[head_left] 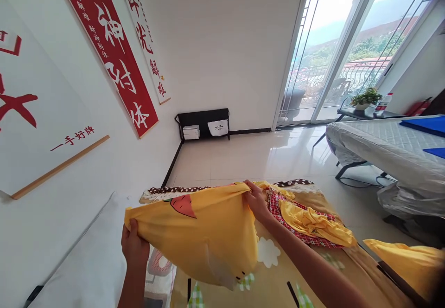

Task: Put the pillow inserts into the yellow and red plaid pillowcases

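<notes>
A piece of yellow clothing (212, 234) with a red fruit-slice print hangs stretched between my hands, above the bed. Its exact kind cannot be made out. My left hand (134, 247) is closed on one corner, thumb over the cloth. My right hand (256, 202) pinches the upper edge at the other end. Just right of that hand, a red plaid cloth (290, 227) lies on the tan patterned bed cover (288, 271). Crumpled yellow cloth (313, 222) rests on top of it.
More yellow cloth (406, 259) is at the lower right. A plastic-wrapped mattress (375, 141) stands to the right, near a potted plant (365, 98) and a bottle (384, 104). A black rack (203, 117) stands by the wall. White padding (90, 257) is at left.
</notes>
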A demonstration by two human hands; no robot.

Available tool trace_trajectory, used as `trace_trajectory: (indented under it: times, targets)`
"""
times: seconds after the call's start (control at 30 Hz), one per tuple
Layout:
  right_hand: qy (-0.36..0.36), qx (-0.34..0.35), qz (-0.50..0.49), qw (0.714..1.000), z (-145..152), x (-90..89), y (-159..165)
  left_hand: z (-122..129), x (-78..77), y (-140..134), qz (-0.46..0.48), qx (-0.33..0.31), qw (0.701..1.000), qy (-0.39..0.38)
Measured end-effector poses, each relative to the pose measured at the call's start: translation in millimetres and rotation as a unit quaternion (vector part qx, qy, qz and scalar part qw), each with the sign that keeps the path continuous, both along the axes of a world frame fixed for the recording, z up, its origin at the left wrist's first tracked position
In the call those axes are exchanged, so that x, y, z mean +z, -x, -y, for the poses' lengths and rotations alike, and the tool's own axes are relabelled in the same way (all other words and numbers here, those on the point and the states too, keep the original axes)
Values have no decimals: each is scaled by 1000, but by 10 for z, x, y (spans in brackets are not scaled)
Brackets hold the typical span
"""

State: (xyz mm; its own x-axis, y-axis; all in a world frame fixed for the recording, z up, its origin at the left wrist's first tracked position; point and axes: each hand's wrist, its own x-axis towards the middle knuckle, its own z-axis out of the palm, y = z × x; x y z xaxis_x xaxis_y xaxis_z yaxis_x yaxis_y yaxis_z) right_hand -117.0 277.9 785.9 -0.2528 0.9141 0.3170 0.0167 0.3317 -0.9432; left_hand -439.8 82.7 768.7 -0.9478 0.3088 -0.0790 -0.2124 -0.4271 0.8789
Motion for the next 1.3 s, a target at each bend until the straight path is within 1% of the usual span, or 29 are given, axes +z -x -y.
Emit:
trace_trajectory:
  times: [0.07, 0.1, 0.17, 0.2, 0.23, 0.27, 0.3, 0.33, 0.37, 0.4, 0.43, 0.47, 0.5, 0.53, 0.57, 0.6, 0.63, 0.67, 0.73, 0.8, 0.87, 0.93, 0.97, 1.03, 1.07, 1.13, 1.2, 1.27, 1.3]
  targets:
    - [-104, -47, 47, 992, 26, 12, 49, 13, -68, 72, -4, -35, 999, -2]
    - [-165, -50, 76, 982, 44, 35, 60, 23, -111, 114, -8, -35, 999, 19]
    - [-283, -20, 124, 951, 100, 115, 72, 49, -203, 196, -13, 2, 996, 88]
    - [-327, 4, 143, 934, 137, 171, 78, 63, -238, 226, -22, 33, 991, 131]
    - [-354, 29, 159, 921, 178, 235, 86, 77, -255, 240, -39, 69, 982, 174]
    - [-360, 54, 174, 915, 219, 304, 99, 90, -249, 233, -59, 104, 971, 209]
    - [-345, 78, 184, 917, 257, 376, 116, 100, -214, 196, -93, 138, 957, 238]
    - [-317, 102, 191, 924, 292, 443, 137, 105, -151, 126, -145, 168, 940, 260]
    - [-282, 127, 193, 931, 321, 503, 163, 103, -61, 18, -219, 188, 917, 273]
    - [-248, 151, 191, 938, 345, 549, 194, 90, 48, -125, -307, 178, 894, 274]
    - [-220, 174, 187, 942, 366, 582, 231, 65, 168, -298, -403, 131, 866, 265]
    - [-202, 194, 184, 942, 386, 599, 272, 24, 289, -492, -490, 50, 833, 251]
    - [-195, 211, 181, 940, 404, 606, 316, -34, 401, -693, -548, -81, 796, 244]
    - [-194, 225, 179, 938, 422, 604, 360, -106, 496, -889, -570, -204, 755, 252]
    - [-196, 233, 178, 936, 438, 600, 400, -191, 567, -1066, -565, -279, 729, 267]
    - [-197, 235, 178, 935, 450, 598, 429, -280, 612, -1215, -547, -339, 711, 283]
    - [-193, 232, 178, 937, 455, 599, 440, -369, 631, -1331, -524, -380, 703, 295]
    - [-184, 226, 174, 941, 451, 602, 428, -449, 629, -1414, -499, -405, 707, 296]
    - [-150, 219, 153, 952, 408, 592, 315, -565, 586, -1493, -456, -433, 730, 268]
    - [-110, 237, 125, 957, 327, 507, 90, -615, 537, -1492, -408, -420, 777, 230]
    - [-84, 257, 130, 954, 249, 291, -176, -614, 520, -1454, -339, -390, 831, 207]
    - [-55, 248, 168, 953, 216, -49, -378, -593, 533, -1411, -249, -372, 873, 194]
    - [-33, 229, 181, 956, 223, -243, -429, -584, 545, -1394, -203, -373, 886, 185]
    - [5, 169, 175, 970, 284, -619, -429, -579, 564, -1372, -121, -383, 901, 163]
    - [13, 132, 162, 978, 330, -777, -394, -582, 565, -1365, -87, -383, 906, 157]
    - [1, 62, 142, 988, 428, -1004, -317, -586, 542, -1350, -35, -370, 915, 160]
    - [-20, 22, 150, 988, 504, -1115, -302, -561, 465, -1328, 0, -356, 919, 172]
    - [-35, 30, 190, 981, 533, -1152, -376, -491, 303, -1295, 29, -351, 917, 189]
    - [-41, 45, 220, 974, 525, -1161, -437, -442, 179, -1277, 37, -350, 915, 199]
